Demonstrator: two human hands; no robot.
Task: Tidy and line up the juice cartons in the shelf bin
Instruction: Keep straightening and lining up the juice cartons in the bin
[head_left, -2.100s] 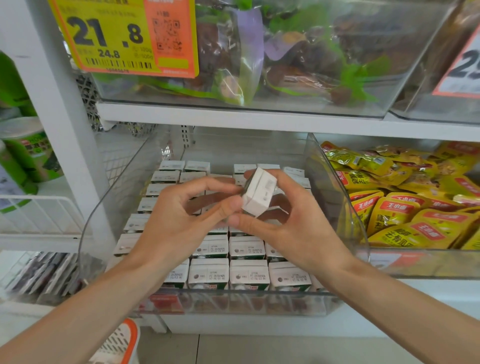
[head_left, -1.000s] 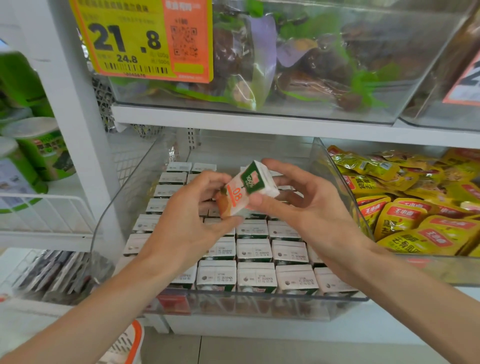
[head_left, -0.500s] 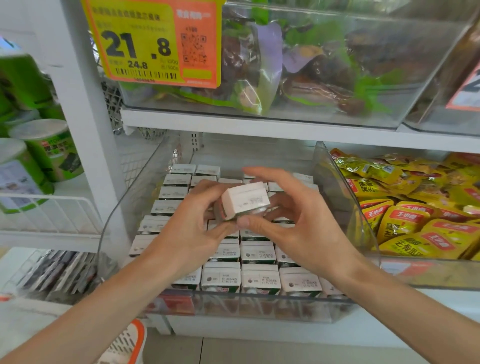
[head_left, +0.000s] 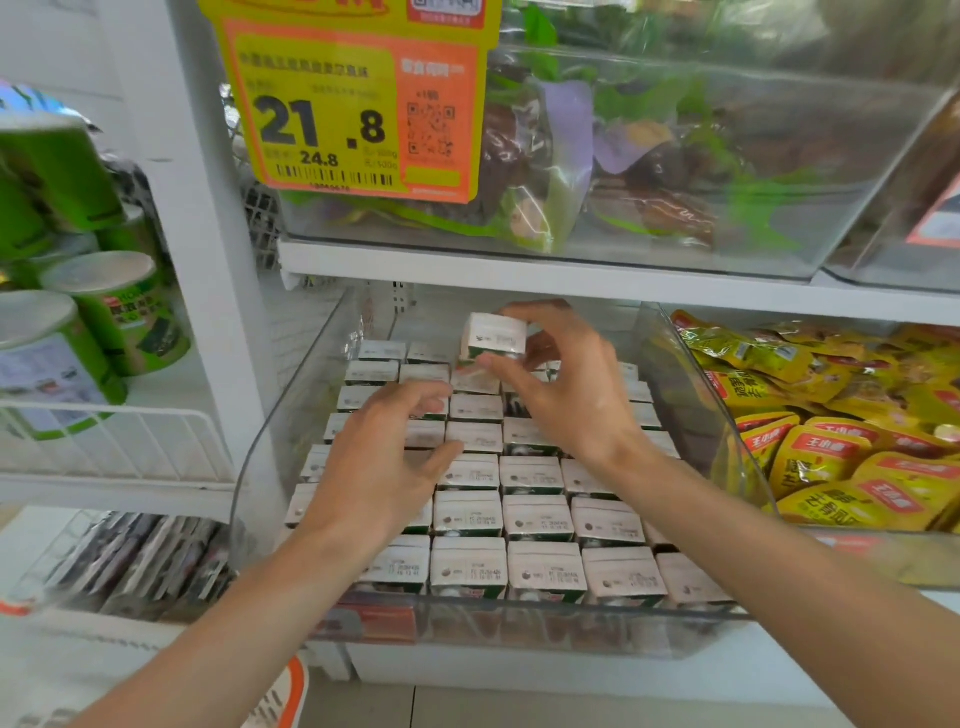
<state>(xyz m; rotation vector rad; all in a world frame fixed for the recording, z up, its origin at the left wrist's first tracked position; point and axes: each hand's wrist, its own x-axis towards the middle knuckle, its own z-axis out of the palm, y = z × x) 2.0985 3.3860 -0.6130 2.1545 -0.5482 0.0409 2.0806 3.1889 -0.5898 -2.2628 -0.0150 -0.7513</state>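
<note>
A clear plastic shelf bin (head_left: 519, 623) holds several rows of small white-topped juice cartons (head_left: 540, 519) standing upright. My right hand (head_left: 566, 395) pinches one juice carton (head_left: 493, 338) between thumb and fingers, upright, above the far middle rows. My left hand (head_left: 384, 462) hovers over the left rows with fingers loosely bent, holding nothing; whether it touches the carton tops I cannot tell. A dark gap shows among the cartons just under my right hand.
A white shelf board (head_left: 571, 280) hangs low over the bin's back. A bin of yellow snack packets (head_left: 841, 447) stands to the right. Green canisters (head_left: 109, 312) behind a white wire rail (head_left: 104, 436) are on the left. A yellow price tag (head_left: 353, 109) hangs above.
My left hand has let go of the carton and dropped to the left rows. My right hand alone has carried the carton, turned upright, toward the back of the bin.
</note>
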